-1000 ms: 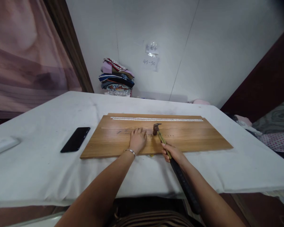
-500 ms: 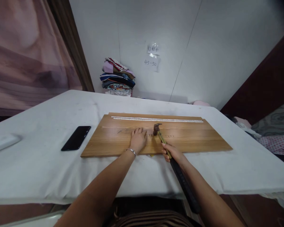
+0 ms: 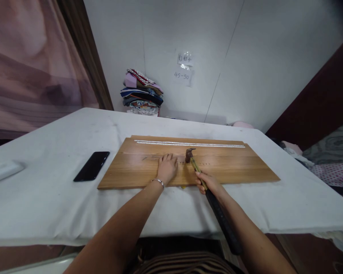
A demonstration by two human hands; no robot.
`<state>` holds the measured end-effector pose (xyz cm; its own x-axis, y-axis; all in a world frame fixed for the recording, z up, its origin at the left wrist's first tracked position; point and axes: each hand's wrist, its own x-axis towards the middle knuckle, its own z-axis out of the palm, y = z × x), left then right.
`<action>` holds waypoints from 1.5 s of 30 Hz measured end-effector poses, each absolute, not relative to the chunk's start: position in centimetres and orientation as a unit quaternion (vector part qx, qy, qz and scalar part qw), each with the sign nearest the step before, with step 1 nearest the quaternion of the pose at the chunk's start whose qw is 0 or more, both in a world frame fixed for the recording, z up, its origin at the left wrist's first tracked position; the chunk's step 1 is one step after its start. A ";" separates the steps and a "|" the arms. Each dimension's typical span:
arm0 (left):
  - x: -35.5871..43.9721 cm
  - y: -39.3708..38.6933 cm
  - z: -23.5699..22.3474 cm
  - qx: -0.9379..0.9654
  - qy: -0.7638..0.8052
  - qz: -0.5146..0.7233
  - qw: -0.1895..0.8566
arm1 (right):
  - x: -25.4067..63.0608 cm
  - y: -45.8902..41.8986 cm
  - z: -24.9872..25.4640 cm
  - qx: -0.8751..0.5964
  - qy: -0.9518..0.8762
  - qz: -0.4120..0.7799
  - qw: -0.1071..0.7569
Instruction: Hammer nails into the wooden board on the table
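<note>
My right hand grips a claw hammer partway up its handle, with the black grip end pointing back toward me. The rusty hammer head is over the middle of a wooden board, near a row of small nails. To the left of the hammer head, my left hand lies palm down on the board, fingers out, a bracelet on its wrist. Loose nails lie just left of these fingers. What is under the palm is hidden.
Two white marked strips run along the board's far side. A black phone lies left of the board on the white tablecloth. Folded cloths are stacked by the wall. A white object sits at the far left.
Both hands and the hammer stay in nearly the same place. The whole view has shifted very slightly.
</note>
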<state>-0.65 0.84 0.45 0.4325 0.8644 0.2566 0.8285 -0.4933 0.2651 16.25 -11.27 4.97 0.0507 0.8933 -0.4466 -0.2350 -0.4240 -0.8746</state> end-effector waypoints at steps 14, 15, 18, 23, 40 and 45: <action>-0.7 0.9 0.4 0.846 0.502 0.175 0.046 | 16.2 -11.2 4.9 -0.568 -0.283 0.624 0.455; -0.7 0.9 0.4 0.845 0.502 0.176 0.047 | 16.2 -11.2 4.9 -0.568 -0.282 0.625 0.455; -0.7 0.9 0.4 0.845 0.501 0.181 0.046 | 16.2 -11.2 5.0 -0.570 -0.282 0.622 0.457; -0.6 0.8 0.5 0.845 0.504 0.173 0.046 | 16.1 -11.2 4.9 -0.566 -0.285 0.618 0.465; -0.7 0.8 0.5 0.847 0.503 0.167 0.041 | 16.0 -11.2 4.8 -0.568 -0.282 0.619 0.463; -0.7 0.7 0.7 0.847 0.500 0.174 0.042 | 16.0 -11.4 4.7 -0.566 -0.278 0.618 0.469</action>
